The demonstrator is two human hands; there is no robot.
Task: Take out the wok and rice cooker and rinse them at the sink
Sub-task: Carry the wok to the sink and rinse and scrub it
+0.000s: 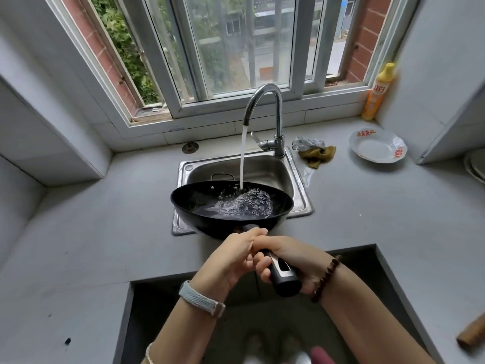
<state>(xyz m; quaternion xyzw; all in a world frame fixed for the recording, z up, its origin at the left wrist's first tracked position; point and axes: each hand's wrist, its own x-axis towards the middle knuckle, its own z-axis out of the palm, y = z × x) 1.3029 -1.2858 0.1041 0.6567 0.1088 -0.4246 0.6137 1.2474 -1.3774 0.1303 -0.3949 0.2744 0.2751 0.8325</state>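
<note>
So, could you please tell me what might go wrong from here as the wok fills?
1. The wok reaches out over the front rim of the sink, so water churning under the tap could splash onto the counter.
2. It is filling and is held only by its handle, in the left hand and right hand; the added weight might tip it.

A wide window [236, 48] with white frames filled the back wall, and soft daylight came through it. Outside were green leaves [123, 48], red brick [367, 35] at both sides and a grey building [236, 22] further away. A grey countertop [91, 232] ran under the tiled sill [328, 114] and along both sides. The side walls [31, 74] were pale grey. A dark recess [380, 279] opened at the counter's near edge.
</note>
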